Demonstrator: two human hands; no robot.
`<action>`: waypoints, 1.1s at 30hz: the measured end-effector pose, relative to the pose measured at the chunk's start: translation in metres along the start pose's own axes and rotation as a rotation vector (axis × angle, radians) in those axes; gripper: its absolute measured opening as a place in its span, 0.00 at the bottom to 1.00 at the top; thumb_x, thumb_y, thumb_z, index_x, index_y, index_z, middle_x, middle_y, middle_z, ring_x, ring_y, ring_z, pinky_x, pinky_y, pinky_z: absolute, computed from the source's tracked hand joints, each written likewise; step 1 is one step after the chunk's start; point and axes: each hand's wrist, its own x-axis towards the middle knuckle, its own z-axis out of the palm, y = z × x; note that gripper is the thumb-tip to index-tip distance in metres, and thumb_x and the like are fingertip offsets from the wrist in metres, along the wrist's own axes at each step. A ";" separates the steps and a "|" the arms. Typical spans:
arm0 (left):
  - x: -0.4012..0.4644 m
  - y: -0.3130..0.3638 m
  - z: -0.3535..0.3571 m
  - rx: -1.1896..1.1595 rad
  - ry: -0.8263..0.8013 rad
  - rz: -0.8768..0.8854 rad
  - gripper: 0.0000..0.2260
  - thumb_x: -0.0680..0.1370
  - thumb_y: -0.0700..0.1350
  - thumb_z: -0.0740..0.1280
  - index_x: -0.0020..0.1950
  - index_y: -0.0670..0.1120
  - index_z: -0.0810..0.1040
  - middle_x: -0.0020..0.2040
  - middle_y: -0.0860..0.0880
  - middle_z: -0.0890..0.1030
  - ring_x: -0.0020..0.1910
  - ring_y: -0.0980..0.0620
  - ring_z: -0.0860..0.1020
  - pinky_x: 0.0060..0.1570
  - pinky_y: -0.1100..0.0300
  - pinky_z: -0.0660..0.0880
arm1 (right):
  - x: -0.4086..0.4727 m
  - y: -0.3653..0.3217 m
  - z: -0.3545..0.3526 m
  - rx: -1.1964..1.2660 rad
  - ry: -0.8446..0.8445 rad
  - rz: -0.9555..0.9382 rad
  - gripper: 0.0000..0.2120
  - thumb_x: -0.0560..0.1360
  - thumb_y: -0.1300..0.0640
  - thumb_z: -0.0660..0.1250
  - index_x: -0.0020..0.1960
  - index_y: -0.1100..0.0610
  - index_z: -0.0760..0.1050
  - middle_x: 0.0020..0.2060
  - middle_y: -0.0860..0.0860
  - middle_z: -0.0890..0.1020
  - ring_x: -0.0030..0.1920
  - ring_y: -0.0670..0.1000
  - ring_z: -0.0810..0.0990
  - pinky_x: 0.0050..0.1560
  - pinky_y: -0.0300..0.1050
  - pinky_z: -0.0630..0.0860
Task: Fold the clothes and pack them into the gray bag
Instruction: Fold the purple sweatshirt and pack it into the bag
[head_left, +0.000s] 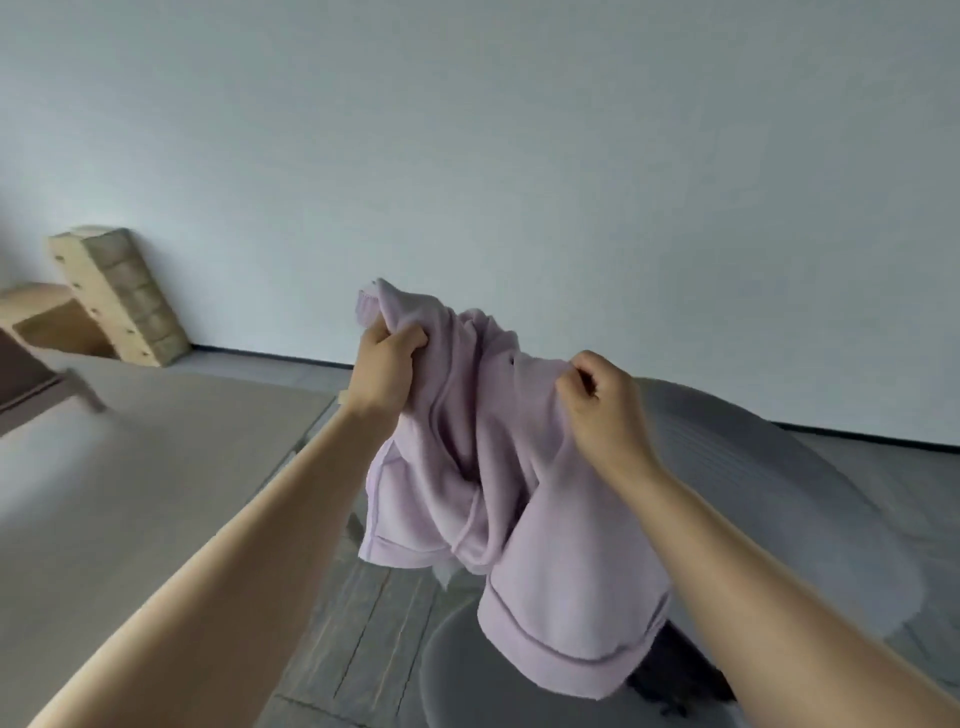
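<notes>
A pair of lilac fleece shorts (498, 488) hangs in the air in front of me, held up by its waistband with both legs dangling. My left hand (387, 371) grips a bunched part of the waistband at the upper left. My right hand (602, 410) pinches the waistband at the upper right. A gray shape (769, 467) lies behind and below the shorts on the right; I cannot tell whether it is the gray bag. A dark piece of cloth (675, 675) shows under the hanging leg.
A beige table surface (130, 493) fills the left side. A wooden block-like stand (117, 293) leans against the white wall at far left. Gray floor boards (374, 623) show below the shorts.
</notes>
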 end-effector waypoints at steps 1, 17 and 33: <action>-0.008 0.007 -0.025 0.020 0.052 0.009 0.08 0.66 0.42 0.60 0.44 0.44 0.73 0.39 0.45 0.69 0.39 0.47 0.66 0.36 0.53 0.62 | -0.001 -0.011 0.018 0.007 -0.031 -0.009 0.16 0.73 0.65 0.60 0.32 0.53 0.57 0.26 0.44 0.61 0.30 0.44 0.57 0.29 0.38 0.58; -0.127 0.060 -0.469 0.474 0.661 0.044 0.09 0.74 0.36 0.66 0.49 0.48 0.79 0.42 0.49 0.81 0.42 0.53 0.78 0.43 0.60 0.75 | -0.055 -0.239 0.400 0.143 -0.423 -0.335 0.16 0.78 0.51 0.64 0.35 0.57 0.68 0.27 0.46 0.72 0.31 0.48 0.70 0.35 0.46 0.69; -0.125 0.004 -0.681 0.856 1.118 -0.277 0.14 0.77 0.42 0.58 0.61 0.41 0.73 0.49 0.39 0.82 0.50 0.38 0.80 0.52 0.52 0.76 | -0.079 -0.315 0.675 0.060 -0.565 -0.821 0.16 0.79 0.47 0.60 0.39 0.57 0.70 0.38 0.50 0.79 0.38 0.58 0.79 0.35 0.48 0.72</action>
